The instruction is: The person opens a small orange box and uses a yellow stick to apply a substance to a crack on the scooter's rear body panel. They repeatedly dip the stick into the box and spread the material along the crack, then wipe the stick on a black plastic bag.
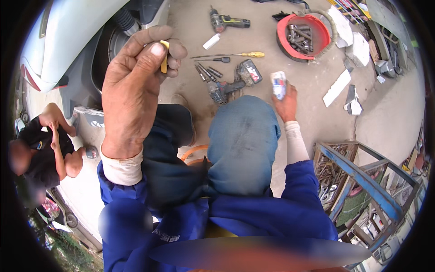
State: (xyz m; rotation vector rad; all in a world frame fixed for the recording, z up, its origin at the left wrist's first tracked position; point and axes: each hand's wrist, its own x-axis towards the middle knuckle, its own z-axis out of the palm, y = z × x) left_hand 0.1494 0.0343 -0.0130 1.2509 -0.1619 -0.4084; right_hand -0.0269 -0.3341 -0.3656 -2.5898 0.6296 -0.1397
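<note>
My left hand [133, 88] is raised beside the scooter, its thumb and fingers pinching a small, thin yellow piece [164, 56]; I cannot make out exactly what it is. Lower and to the right, my right hand [286, 103] grips a small white packet [278, 85] with blue and red print, just beyond my knee. Ahead of my knees lies a cordless impact driver [222, 90] with its battery pack [249, 71]. Several dark sockets [208, 72] rest by it. Farther off are a yellow-handled screwdriver [253, 54] and a short black-handled one [222, 59].
A second cordless drill [226, 21] lies at the back. The red bowl [324, 38] at the far right holds several metal sockets. White foam pieces [337, 88] litter the right side, above a blue metal frame [367, 177]. A pale scooter [72, 36] stands left; a person [50, 145] sits behind it.
</note>
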